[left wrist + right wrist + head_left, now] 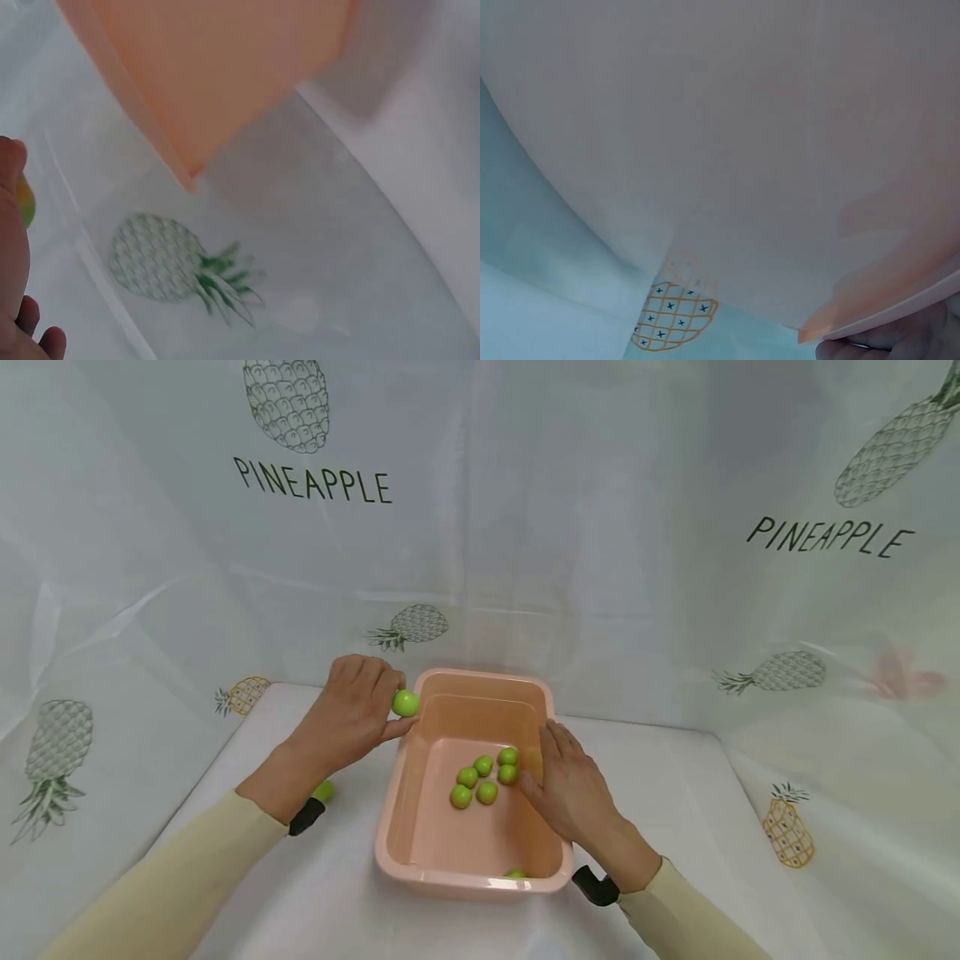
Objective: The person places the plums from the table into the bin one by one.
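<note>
High at the far left corner of the pink basin (pixel 480 885), my left hand (pixel 358 700) pinches a small green ball (pixel 406 702) between fingers and thumb. The same ball (pixel 27 201) peeks out from behind the fingers at the edge of the left wrist view. On the basin's right rim rests my right hand (pixel 573 785), its fingers nearly straight along the edge and its thumb inside. Several more green balls (pixel 487 792) lie loosely grouped on the basin floor. Another ball (pixel 516 874) is mostly hidden by the near rim.
Beside my left wrist, a green ball (pixel 324 791) lies on the white table (pixel 652 777), partly covered by the black wrist strap (pixel 307 817). A pale sheet printed with pineapples (pixel 600 527) rises behind and around the table.
</note>
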### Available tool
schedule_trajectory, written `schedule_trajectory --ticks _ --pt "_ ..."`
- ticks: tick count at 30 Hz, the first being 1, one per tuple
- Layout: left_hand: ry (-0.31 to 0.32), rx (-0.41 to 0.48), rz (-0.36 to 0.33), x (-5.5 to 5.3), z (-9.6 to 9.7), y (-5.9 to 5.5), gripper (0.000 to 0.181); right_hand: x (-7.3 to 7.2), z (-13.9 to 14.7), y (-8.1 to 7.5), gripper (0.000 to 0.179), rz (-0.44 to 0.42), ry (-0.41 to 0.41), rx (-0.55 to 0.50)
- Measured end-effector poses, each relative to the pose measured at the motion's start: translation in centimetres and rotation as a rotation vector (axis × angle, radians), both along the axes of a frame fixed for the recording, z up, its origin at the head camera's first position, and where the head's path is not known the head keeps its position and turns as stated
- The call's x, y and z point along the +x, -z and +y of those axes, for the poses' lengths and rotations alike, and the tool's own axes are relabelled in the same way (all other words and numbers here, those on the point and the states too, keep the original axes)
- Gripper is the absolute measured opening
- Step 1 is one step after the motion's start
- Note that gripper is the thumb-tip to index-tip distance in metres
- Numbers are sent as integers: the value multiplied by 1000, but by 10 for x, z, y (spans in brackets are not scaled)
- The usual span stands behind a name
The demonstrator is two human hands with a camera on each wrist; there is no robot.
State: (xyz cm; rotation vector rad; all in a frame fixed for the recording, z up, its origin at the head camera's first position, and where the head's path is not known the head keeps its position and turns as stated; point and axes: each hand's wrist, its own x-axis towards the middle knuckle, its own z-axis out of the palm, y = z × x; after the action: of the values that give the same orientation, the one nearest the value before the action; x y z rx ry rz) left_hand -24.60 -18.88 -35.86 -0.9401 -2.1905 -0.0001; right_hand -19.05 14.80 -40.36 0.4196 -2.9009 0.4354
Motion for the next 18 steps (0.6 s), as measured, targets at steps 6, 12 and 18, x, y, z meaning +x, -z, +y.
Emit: schedule_trajectory --ticks 6,12,18 --pt "32 -110 -117 -2 32 2 49 -1 0 -1 75 -1 1 19" --pt "-57 -222 -211 -12 52 9 51 -2 2 1 76 -4 3 20" --pt "-89 -279 -202 -17 64 19 53 -2 1 2 75 -4 1 10"
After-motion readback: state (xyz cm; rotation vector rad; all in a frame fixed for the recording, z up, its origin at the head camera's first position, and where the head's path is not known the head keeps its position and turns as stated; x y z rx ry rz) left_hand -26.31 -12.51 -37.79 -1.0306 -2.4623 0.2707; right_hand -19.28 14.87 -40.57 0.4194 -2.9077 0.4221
